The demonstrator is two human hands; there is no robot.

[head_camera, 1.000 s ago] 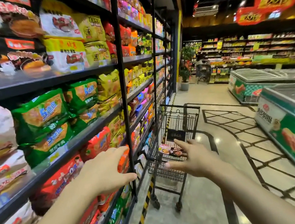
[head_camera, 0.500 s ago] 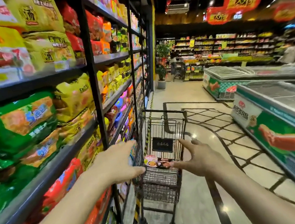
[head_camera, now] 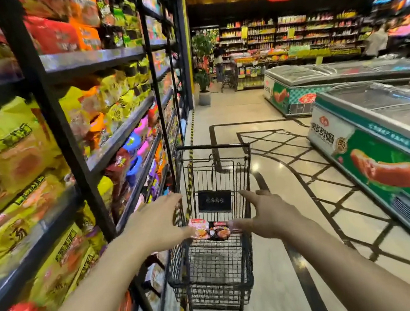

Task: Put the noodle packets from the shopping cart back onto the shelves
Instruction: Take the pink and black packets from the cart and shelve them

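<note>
A black wire shopping cart (head_camera: 223, 269) stands in the aisle beside the shelves (head_camera: 119, 137). Inside it lie noodle packets (head_camera: 209, 228), one pink and one dark. My left hand (head_camera: 155, 226) reaches toward the cart's left side with fingers spread and holds nothing. My right hand (head_camera: 270, 214) reaches over the cart's right side, fingers stretched out, also holding nothing. Both hands hover just above the packets, one on each side. The shelves on the left carry yellow, red, orange and purple noodle packets.
Chest freezers (head_camera: 383, 143) line the right side of the aisle, with a tiled floor (head_camera: 291, 170) between them and the cart. A potted plant (head_camera: 203, 78) stands at the shelf's far end. People and another cart are far back by the rear shelves.
I have moved forward along the shelves to the cart. Both hands have come closer to the cart and now hover on either side of the packets.
</note>
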